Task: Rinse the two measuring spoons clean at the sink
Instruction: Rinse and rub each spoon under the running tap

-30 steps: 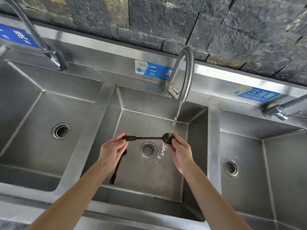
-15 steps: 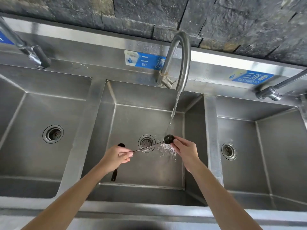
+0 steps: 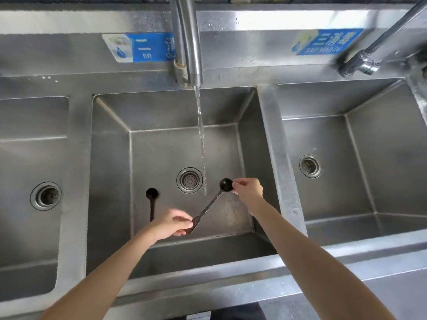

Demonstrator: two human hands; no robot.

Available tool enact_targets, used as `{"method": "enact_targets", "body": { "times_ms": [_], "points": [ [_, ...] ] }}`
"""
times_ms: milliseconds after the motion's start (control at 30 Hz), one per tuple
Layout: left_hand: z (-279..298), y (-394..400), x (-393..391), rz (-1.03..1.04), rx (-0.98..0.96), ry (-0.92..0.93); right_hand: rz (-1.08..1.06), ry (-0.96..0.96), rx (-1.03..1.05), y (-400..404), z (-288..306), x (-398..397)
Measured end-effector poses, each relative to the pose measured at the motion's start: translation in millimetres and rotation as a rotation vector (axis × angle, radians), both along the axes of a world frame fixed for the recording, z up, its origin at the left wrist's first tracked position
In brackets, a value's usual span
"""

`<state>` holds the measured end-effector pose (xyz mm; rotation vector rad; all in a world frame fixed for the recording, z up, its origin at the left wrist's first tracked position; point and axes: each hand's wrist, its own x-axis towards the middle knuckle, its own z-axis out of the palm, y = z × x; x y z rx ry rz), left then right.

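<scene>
A black measuring spoon slants over the middle sink basin. My left hand pinches its handle end and my right hand pinches the round bowl at the upper end. The bowl sits just right of the water stream, out of it. Water runs from the curved tap and lands right of the drain. A second black measuring spoon lies on the basin floor left of the drain, its handle partly hidden behind my left hand.
A left basin and a right basin flank the middle one, each with a drain. Another tap sticks out at the upper right. Blue labels are stuck on the steel backsplash.
The held spoon has come out of the stream and swung from near level to a slant, bowl up right. The view has tilted further down over the sink.
</scene>
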<state>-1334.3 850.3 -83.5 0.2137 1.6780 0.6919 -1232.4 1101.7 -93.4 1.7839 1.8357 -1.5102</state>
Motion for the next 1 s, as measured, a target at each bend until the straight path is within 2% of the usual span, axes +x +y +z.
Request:
{"method": "enact_targets", "body": {
  "times_ms": [200, 300, 433, 600, 833, 1000],
  "points": [
    [-62, 49, 29, -0.085, -0.067, 0.119, 0.074, 0.015, 0.086, 17, -56, -2],
    [-102, 69, 50, -0.083, -0.107, 0.097, 0.071, 0.027, 0.124, 16, -88, -5],
    [-141, 98, 83, -0.192, -0.132, 0.102, 0.131, -0.028, 0.183, 12, -125, -7],
    [-170, 124, 113, -0.224, -0.193, 0.144, 0.295, -0.099, 0.385, 6, -154, 9],
    [-190, 123, 118, -0.16, -0.26, 0.154, 0.387, -0.081, 0.483, 6, -171, 23],
    [-188, 125, 119, -0.161, -0.286, 0.205, 0.374, -0.068, 0.47, 6, -171, 22]
  ]
}}
